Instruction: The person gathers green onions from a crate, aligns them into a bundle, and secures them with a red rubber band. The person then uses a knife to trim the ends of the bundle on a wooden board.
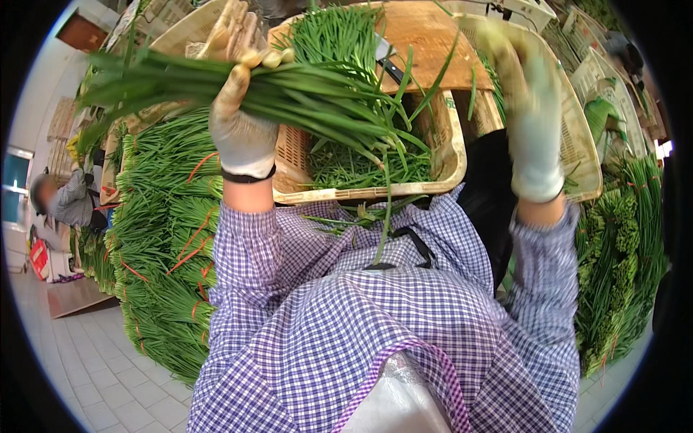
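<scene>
My gloved left hand (242,132) grips a loose bunch of garlic chives (330,100), held sideways above a plastic crate (373,192). The leaf tips at its left are blurred, and the stem ends spread out at the right. My gloved right hand (533,122) is raised to the right of the crate, motion-blurred, with fingers extended and nothing visible in them. A few single leaves stick out between the bunch and that hand. Beyond the bunch, more chives (335,38) lie on a wooden board (438,48), beside a knife with a black handle (392,70).
Leaf scraps (352,165) cover the crate's bottom. Chive bundles tied with red bands (168,243) are stacked at left, and more bundles (617,260) stand at right. Another plastic crate (579,140) is beside my right arm. A person (70,200) is at far left.
</scene>
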Demonstrator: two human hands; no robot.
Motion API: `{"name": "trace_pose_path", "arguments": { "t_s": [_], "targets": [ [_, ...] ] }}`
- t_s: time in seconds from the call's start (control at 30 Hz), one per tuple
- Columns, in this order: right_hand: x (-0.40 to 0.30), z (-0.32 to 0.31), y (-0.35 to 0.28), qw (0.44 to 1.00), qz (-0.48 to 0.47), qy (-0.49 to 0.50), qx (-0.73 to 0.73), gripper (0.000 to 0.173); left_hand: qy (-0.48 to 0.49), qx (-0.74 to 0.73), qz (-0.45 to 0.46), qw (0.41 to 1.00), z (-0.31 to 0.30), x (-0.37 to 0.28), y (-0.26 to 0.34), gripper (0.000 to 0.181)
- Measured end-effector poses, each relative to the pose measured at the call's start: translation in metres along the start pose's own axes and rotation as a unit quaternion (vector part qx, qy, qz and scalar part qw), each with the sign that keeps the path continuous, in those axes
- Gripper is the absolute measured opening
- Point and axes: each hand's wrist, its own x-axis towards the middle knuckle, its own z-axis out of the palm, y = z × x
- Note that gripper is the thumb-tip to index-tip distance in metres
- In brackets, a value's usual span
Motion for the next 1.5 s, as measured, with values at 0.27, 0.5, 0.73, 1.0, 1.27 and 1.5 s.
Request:
{"name": "trace_pose_path", "arguments": {
  "t_s": [0.27,0.5,0.73,1.0,1.27,1.5],
  "targets": [
    [-0.065,0.075,0.037,0.989,0.064,-0.002,0.132,0.044,-0.081,-0.044,0.098,0.991,0.003,-0.025,0.01,0.045],
    [-0.065,0.089,0.12,0.987,0.108,0.014,0.121,0.016,-0.08,-0.046,0.138,0.986,-0.005,-0.04,0.025,0.042],
    [-0.078,0.055,0.081,0.979,0.112,-0.15,0.083,0.047,-0.098,-0.045,0.18,0.978,-0.014,-0.042,0.047,0.04],
    [-0.061,0.114,0.037,0.869,0.312,-0.008,0.384,0.031,-0.157,-0.099,0.136,0.973,-0.016,-0.04,0.023,0.038],
    [-0.061,0.108,0.077,0.898,0.319,-0.016,0.303,0.042,-0.056,-0.068,0.125,0.988,-0.019,-0.051,0.012,0.032],
    [-0.062,0.089,0.109,0.9,0.285,0.036,0.328,0.036,0.012,-0.068,0.135,0.988,-0.027,-0.056,-0.004,0.031]
  ]
}}
